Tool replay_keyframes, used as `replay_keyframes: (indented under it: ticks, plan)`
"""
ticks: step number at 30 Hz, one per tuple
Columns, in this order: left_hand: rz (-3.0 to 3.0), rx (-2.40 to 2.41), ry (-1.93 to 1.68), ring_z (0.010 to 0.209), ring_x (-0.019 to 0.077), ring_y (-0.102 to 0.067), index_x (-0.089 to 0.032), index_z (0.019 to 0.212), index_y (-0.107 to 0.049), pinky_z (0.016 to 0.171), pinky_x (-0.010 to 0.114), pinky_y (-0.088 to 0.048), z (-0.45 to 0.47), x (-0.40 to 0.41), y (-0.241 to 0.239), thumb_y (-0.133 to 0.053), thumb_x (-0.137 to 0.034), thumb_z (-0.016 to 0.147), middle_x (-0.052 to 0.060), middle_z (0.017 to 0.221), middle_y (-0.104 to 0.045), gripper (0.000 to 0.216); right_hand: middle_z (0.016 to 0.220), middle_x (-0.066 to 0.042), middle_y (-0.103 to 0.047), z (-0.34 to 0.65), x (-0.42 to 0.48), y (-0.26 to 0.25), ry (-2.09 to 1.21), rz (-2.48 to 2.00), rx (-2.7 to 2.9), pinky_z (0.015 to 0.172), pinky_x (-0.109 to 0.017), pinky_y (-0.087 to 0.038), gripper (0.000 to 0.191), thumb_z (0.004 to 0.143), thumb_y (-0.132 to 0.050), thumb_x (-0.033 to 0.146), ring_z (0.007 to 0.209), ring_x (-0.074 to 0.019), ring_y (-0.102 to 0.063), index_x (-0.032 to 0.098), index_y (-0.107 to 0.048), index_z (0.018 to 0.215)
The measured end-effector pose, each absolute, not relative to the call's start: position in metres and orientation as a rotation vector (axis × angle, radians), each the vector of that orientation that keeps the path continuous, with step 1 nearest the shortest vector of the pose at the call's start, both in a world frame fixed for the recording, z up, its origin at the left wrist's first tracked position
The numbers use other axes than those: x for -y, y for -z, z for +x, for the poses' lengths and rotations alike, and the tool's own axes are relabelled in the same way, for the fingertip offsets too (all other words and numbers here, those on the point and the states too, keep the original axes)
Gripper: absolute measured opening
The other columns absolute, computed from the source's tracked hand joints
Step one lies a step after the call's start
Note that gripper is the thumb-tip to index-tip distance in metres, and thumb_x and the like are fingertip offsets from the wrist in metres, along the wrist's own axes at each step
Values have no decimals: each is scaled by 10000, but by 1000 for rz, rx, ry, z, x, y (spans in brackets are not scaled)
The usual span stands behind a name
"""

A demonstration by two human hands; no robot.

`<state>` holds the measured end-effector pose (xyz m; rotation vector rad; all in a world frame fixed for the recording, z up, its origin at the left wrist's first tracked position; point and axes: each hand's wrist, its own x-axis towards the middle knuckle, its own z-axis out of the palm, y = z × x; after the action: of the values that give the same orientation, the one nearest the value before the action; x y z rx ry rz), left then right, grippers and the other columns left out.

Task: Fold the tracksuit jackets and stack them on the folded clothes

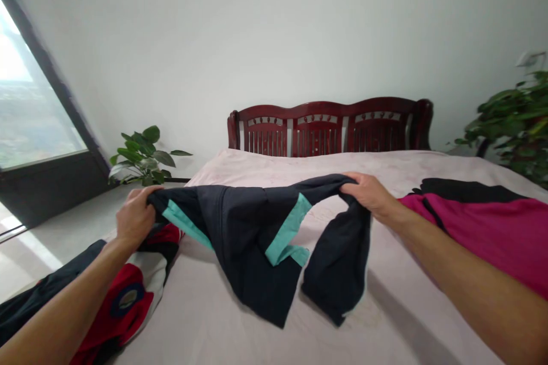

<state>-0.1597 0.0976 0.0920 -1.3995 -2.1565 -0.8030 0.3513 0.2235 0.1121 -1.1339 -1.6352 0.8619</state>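
Observation:
A navy garment with teal strips (240,234) is stretched between my two hands above the bed; its folds keep me from telling its exact kind. My left hand (136,214) grips one upper end, with the fingers closed round the cloth. At the opposite end, my right hand (369,193) is closed on a bunched part. Two dark ends of the cloth hang down near the pale pink bedsheet (205,319). Close to my left forearm lies a red, white and black garment (143,296) with a round badge.
A magenta garment (483,228) lies on the right of the bed, with black cloth (471,189) behind it. Dark cloth (55,271) is at the far left. The carved wooden headboard (321,111) stands against the wall. Leafy plants (143,151) flank the bed.

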Motion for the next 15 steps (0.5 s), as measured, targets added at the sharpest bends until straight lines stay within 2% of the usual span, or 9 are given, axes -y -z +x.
replay_keyframes:
  ticks: [3, 5, 7, 9, 10, 12, 14, 15]
  plan:
    - [-1327, 1944, 1018, 1091, 259, -594, -238, 1187, -646, 890, 358, -458, -164, -106, -123, -431, -180, 884, 21, 1139, -638, 376, 800, -43, -707, 386, -238, -145, -684, -1081, 1499, 607, -256, -493, 408, 759, -581, 219, 635, -134, -629, 75, -667, 1131]
    - [-1279, 1845, 1125, 1129, 242, -583, -223, 1210, -636, 942, 357, -442, -155, -125, -146, -431, -210, 907, 11, 1159, -636, 366, 880, -49, -707, 399, -257, -165, -497, -1110, 1430, 669, -309, -516, 428, 798, -557, 247, 733, -168, -669, 94, -637, 1189]
    - [-1300, 1887, 1159, 1210, 224, -535, -214, 1274, -591, 1021, 361, -403, -142, -156, -168, -432, -211, 922, 8, 1262, -600, 387, 999, -53, -692, 407, -281, -185, -313, -1193, 1366, 769, -398, -510, 393, 828, -523, 263, 955, -259, -671, 134, -637, 1181]
    - [-1379, 2059, 1109, 1308, 251, -456, -170, 1376, -490, 1075, 392, -366, -128, -192, -182, -469, -176, 902, 56, 1394, -519, 475, 1144, -85, -649, 409, -302, -196, -161, -1356, 1325, 878, -498, -453, 329, 844, -515, 273, 1201, -374, -546, 134, -651, 1110]
    - [-1415, 2151, 1069, 1353, 292, -407, -129, 1430, -414, 1081, 421, -361, -121, -209, -182, -505, -164, 880, 110, 1449, -461, 559, 1231, -123, -603, 408, -310, -196, -115, -1448, 1315, 928, -534, -407, 323, 850, -510, 273, 1291, -417, -447, 109, -644, 1094]
    - [-1469, 2284, 1003, 1397, 377, -334, -61, 1488, -271, 1061, 458, -379, -108, -234, -165, -581, -161, 830, 220, 1502, -364, 734, 1356, -199, -496, 402, -314, -179, -57, -1586, 1352, 1007, -539, -317, 369, 865, -477, 266, 1381, -430, -304, 38, -612, 1121]
    - [-1563, 2372, 935, 1395, 402, -340, -53, 1488, -252, 1038, 446, -403, -95, -242, -126, -617, -190, 815, 263, 1505, -348, 778, 1358, -211, -494, 393, -305, -140, -79, -1595, 1462, 1051, -473, -280, 407, 858, -475, 249, 1385, -366, -324, 8, -599, 1162]
    - [-1663, 2412, 870, 1382, 380, -375, -60, 1463, -309, 1045, 421, -399, -88, -239, -100, -599, -203, 829, 253, 1491, -383, 711, 1276, -183, -576, 390, -295, -114, -127, -1579, 1519, 1053, -445, -312, 363, 821, -542, 228, 1330, -341, -421, 40, -638, 1117]
